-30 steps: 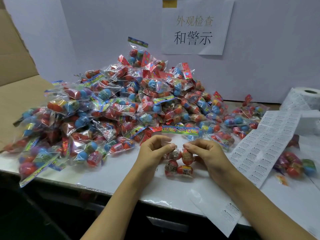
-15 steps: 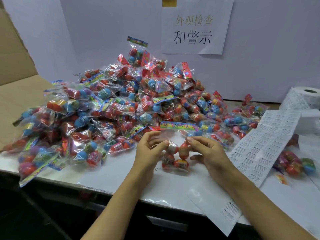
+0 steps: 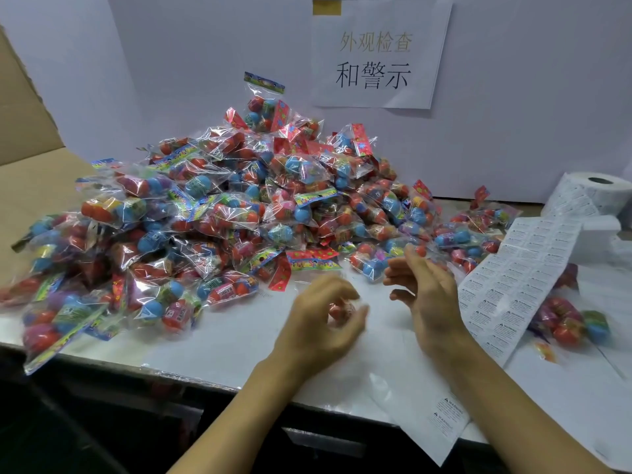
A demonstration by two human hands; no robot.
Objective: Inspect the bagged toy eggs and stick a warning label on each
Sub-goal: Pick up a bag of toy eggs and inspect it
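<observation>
Two hands: left hand (image 3: 321,323) grips one egg bag (image 3: 343,307); right hand (image 3: 427,295) loose, holding nothing.

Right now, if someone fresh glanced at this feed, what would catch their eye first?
The big heap of bagged toy eggs filling the left and middle of the table, piled up against the back wall. Next, the paper sign with Chinese characters taped to the wall above it, and the strip of warning labels trailing from a roll on the right. In front, the left hand grips one blurred bag beside the right hand.
</observation>
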